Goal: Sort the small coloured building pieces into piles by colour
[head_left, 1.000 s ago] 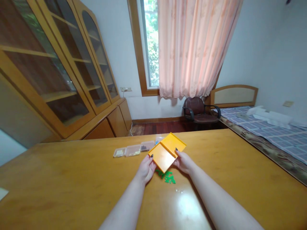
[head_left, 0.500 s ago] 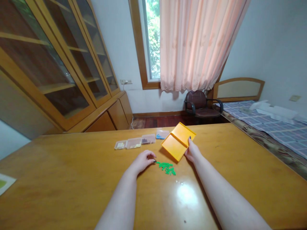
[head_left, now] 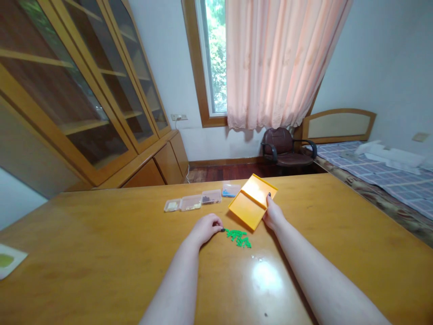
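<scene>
A small heap of green beads (head_left: 238, 238) lies on the wooden table (head_left: 101, 253) in front of me. My left hand (head_left: 205, 228) rests beside the heap with its fingers curled, the fingertips touching the beads at the heap's left edge. A yellow two-part tray (head_left: 252, 201) sits tilted just beyond the beads. My right hand (head_left: 272, 214) holds the tray by its right edge, thumb on the rim.
A row of small clear plastic boxes (head_left: 191, 203) stands left of the tray, and one with blue contents (head_left: 230, 190) behind it. A paper (head_left: 8, 260) lies at the table's left edge. Beyond the table are a chair (head_left: 283, 151), a bed (head_left: 389, 171) and a glass cabinet (head_left: 84, 90).
One second ago both hands held the yellow tray raised above the green beads. Since then the tray moved right and down to the table, and my left hand let go and dropped to the beads.
</scene>
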Demonstrator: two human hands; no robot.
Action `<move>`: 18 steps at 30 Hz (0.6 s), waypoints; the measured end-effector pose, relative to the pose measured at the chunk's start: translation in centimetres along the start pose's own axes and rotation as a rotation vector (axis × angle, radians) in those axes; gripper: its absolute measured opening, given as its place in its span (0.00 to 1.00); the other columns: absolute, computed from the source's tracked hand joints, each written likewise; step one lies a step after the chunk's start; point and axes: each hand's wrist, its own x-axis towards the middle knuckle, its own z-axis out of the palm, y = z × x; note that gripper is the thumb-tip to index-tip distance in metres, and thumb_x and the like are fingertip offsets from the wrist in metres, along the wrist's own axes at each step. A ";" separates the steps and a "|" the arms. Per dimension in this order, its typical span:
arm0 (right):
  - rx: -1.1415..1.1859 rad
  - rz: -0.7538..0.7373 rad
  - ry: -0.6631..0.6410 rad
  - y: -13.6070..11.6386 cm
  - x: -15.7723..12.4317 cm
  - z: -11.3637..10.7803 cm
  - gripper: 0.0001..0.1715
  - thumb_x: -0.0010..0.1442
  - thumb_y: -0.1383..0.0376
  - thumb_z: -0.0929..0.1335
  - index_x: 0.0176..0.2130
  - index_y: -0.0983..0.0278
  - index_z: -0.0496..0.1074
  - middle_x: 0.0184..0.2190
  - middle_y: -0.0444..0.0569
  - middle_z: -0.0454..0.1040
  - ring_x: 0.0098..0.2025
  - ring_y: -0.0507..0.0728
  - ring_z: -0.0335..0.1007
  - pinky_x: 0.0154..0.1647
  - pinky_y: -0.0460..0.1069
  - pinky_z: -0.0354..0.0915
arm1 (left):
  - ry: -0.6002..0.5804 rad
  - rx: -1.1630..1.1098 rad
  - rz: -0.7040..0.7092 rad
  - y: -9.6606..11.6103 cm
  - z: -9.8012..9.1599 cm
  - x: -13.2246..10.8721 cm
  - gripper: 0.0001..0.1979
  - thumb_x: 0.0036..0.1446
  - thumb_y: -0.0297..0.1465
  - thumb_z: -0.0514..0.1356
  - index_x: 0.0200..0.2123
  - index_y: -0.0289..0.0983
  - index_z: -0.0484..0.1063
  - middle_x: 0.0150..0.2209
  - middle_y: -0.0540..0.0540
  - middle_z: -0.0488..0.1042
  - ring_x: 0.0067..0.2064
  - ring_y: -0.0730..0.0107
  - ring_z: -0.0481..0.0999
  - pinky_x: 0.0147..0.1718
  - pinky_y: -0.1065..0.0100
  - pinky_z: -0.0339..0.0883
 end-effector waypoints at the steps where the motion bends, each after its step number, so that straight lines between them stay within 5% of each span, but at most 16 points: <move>1: -0.004 -0.004 0.002 0.0 0.0 0.0 0.21 0.63 0.54 0.62 0.48 0.64 0.70 0.44 0.54 0.77 0.44 0.62 0.75 0.45 0.57 0.72 | 0.005 0.002 -0.005 -0.1 0.1 0.0 0.03 0.47 0.29 0.62 0.27 0.37 0.75 0.31 0.48 0.74 0.34 0.67 0.71 0.35 0.68 0.62; 5: -0.030 -0.009 0.050 0.0 -0.2 0.2 0.20 0.62 0.54 0.62 0.45 0.64 0.71 0.43 0.53 0.78 0.43 0.62 0.76 0.43 0.57 0.73 | 0.064 -0.054 -0.009 -0.5 0.1 0.3 0.03 0.49 0.30 0.61 0.28 0.37 0.74 0.32 0.48 0.73 0.34 0.67 0.71 0.36 0.67 0.62; 11: -0.126 0.002 -0.029 0.4 -0.6 0.2 0.19 0.61 0.53 0.63 0.42 0.65 0.72 0.42 0.54 0.78 0.43 0.62 0.76 0.42 0.56 0.73 | 0.419 -0.289 0.025 1.6 1.4 1.3 0.05 0.54 0.30 0.56 0.28 0.37 0.71 0.30 0.48 0.70 0.34 0.68 0.69 0.36 0.68 0.63; 18: -0.159 -0.004 -0.057 1.4 0.4 -0.6 0.21 0.60 0.52 0.64 0.43 0.65 0.72 0.43 0.55 0.77 0.43 0.62 0.76 0.42 0.56 0.72 | 0.393 -0.220 0.135 2.7 3.4 2.2 0.07 0.53 0.30 0.59 0.37 0.41 0.75 0.37 0.46 0.73 0.42 0.62 0.71 0.45 0.62 0.64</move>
